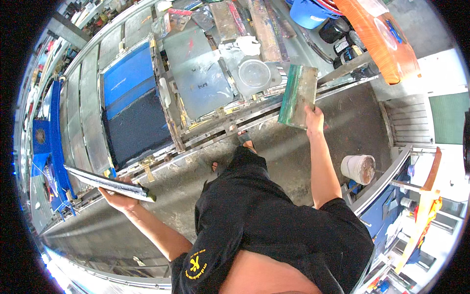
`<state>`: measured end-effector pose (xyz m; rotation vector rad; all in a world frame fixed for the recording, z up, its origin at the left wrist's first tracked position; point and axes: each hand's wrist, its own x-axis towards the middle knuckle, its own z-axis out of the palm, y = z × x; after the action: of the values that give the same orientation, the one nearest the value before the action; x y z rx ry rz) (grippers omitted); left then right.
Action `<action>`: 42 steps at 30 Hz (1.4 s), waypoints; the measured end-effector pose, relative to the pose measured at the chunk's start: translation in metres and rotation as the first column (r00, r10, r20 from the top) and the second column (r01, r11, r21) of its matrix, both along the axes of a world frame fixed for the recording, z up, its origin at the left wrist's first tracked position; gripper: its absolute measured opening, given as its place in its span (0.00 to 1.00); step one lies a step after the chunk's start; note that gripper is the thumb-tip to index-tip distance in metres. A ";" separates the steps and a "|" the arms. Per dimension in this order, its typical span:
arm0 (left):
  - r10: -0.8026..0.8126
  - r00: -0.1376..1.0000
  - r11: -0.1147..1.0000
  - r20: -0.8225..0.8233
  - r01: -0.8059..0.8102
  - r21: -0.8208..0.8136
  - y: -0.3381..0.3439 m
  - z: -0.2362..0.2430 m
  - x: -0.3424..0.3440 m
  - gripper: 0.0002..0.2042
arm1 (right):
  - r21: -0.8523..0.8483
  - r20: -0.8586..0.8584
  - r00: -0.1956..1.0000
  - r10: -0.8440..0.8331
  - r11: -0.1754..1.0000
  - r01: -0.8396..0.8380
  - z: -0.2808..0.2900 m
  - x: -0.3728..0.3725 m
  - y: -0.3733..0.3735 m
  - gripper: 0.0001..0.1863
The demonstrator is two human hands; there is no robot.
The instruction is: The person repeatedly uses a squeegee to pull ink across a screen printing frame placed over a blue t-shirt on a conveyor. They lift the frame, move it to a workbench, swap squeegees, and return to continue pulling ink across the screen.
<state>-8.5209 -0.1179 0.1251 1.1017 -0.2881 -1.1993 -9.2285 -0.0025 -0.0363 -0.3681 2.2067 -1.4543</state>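
My left hand grips a long, narrow squeegee with a pale face and dark smears. It is held out over the near edge of the bench, close to a printing screen. That screen has a blue upper part and a wet-looking black layer over its lower part. On the right, my right hand is closed round the lower end of a flat, wide squeegee, grey-brown on one side with a green-streaked strip on the other. It is raised in front of the bench, apart from it.
A grey plate lies beside the screen, with a clear round tub to its right. A blue bucket and black pots stand behind. A white bucket sits on the floor at right, near a metal rack.
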 end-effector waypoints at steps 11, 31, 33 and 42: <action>0.269 0.953 0.961 0.139 -0.274 0.024 0.053 -0.015 0.083 0.24 | 0.743 -0.339 0.855 0.393 0.669 -0.013 0.045 0.044 -0.064 0.69; 0.249 0.968 0.969 0.031 -0.249 0.004 -0.045 0.028 0.049 0.36 | 0.454 -0.675 0.619 0.401 0.887 -0.080 0.078 0.044 -0.084 0.47; 0.161 0.986 0.986 0.032 -0.162 0.031 -0.062 0.020 0.066 0.40 | 0.228 -0.643 0.667 0.375 0.926 -0.301 0.110 0.073 -0.094 0.38; 0.049 0.995 0.943 0.088 -0.075 0.325 -0.151 -0.038 0.204 0.43 | -0.184 0.235 0.621 0.748 0.662 -0.727 0.093 0.365 -0.153 0.33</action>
<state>-8.3168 -0.2693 0.0874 1.4396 -0.1134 -1.1746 -8.8630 -0.1556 0.0570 -0.9043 1.4610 -1.0187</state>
